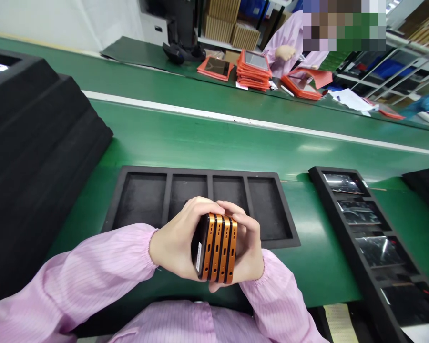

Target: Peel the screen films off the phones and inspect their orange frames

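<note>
Several orange-edged smartphones (220, 250) stand pressed together in a block between my two hands, their bottom edges with ports and speaker holes turned toward me. My left hand (180, 238) wraps round the left side of the block, its thumb and fingers closed on it. From the right, my right hand (248, 245) grips the same block, fingers curled over the top. A white label shows on the dark face of the leftmost phone. Just beyond my hands lies a black foam tray (200, 170) with bare compartments; my hands cover part of its near side.
At right, another black foam tray (334, 214) holds several dark-screened phones. Stacked black foam trays (39, 157) rise at left. Across the green bench (207, 138), a co-worker in a pink sleeve (286, 35) is near stacked orange-red sleeves (252, 76) with tablet-like panels.
</note>
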`<action>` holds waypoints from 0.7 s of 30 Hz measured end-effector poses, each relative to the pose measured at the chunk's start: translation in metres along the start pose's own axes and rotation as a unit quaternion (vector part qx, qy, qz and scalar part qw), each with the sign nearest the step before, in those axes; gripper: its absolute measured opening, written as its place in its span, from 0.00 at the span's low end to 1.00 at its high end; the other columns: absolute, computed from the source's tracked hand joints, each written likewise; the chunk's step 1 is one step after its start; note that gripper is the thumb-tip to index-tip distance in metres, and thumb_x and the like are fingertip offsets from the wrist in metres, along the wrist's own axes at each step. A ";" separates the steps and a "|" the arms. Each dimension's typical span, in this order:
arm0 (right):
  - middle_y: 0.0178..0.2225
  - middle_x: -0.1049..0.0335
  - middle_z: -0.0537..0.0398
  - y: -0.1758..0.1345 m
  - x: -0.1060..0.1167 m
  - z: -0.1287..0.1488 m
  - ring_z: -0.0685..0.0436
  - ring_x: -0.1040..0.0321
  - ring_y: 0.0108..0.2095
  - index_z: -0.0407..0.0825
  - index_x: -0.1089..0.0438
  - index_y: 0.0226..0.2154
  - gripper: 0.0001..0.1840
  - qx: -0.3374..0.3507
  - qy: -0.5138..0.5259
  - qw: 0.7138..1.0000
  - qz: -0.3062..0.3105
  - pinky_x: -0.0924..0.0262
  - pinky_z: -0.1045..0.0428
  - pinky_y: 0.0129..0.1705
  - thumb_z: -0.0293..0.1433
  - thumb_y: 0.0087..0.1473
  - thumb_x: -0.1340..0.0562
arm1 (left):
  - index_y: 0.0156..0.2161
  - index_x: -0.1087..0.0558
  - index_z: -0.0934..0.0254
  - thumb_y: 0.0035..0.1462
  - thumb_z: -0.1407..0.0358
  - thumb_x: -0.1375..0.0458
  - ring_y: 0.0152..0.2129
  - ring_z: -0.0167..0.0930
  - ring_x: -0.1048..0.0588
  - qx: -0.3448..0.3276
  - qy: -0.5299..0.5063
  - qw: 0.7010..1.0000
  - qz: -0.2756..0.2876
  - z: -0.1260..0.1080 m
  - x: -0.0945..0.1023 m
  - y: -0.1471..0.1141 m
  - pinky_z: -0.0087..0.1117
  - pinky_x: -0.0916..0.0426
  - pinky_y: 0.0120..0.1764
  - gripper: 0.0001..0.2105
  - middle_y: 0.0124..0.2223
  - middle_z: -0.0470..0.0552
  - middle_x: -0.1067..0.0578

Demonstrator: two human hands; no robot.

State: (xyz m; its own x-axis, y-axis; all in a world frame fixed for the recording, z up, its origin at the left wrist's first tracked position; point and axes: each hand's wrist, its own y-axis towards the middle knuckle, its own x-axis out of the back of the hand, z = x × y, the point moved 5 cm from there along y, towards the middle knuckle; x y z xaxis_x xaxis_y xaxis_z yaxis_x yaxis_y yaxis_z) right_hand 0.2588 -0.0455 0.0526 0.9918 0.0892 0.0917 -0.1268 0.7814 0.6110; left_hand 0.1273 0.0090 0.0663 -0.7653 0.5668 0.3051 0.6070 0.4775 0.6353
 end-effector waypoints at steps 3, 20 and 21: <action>0.62 0.47 0.47 0.000 0.000 0.000 0.33 0.42 0.61 0.59 0.47 0.63 0.59 -0.001 0.003 1.000 -0.005 0.45 0.37 0.65 0.44 0.31 0.21 | 0.58 0.44 0.55 0.34 0.50 0.28 0.42 0.40 0.30 -0.001 0.001 1.000 0.000 0.000 0.000 0.000 0.41 0.31 0.43 0.46 0.47 0.54 0.33; 0.58 0.49 0.47 -0.010 -0.024 0.000 0.32 0.42 0.59 0.60 0.50 0.60 0.47 0.029 -0.059 0.988 -0.140 0.37 0.35 0.55 0.51 0.44 0.29 | 0.56 0.43 0.61 0.34 0.50 0.29 0.44 0.39 0.27 -0.066 -0.088 0.992 0.059 0.001 0.005 0.015 0.42 0.31 0.48 0.45 0.48 0.57 0.30; 0.57 0.48 0.47 -0.009 -0.025 0.000 0.32 0.42 0.59 0.60 0.50 0.60 0.46 0.032 -0.064 0.987 -0.145 0.35 0.36 0.53 0.51 0.44 0.29 | 0.56 0.43 0.62 0.35 0.51 0.29 0.44 0.39 0.27 -0.073 -0.089 0.992 0.056 -0.001 0.005 0.015 0.41 0.31 0.48 0.44 0.48 0.58 0.30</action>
State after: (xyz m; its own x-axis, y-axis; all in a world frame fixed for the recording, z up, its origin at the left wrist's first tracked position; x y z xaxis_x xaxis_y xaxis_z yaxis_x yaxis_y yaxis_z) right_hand 0.2355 -0.0550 0.0445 0.9767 -0.2148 0.0013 0.1579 0.7218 0.6739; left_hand 0.1320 0.0187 0.0783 -0.6361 0.7272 0.2579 0.6388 0.3089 0.7046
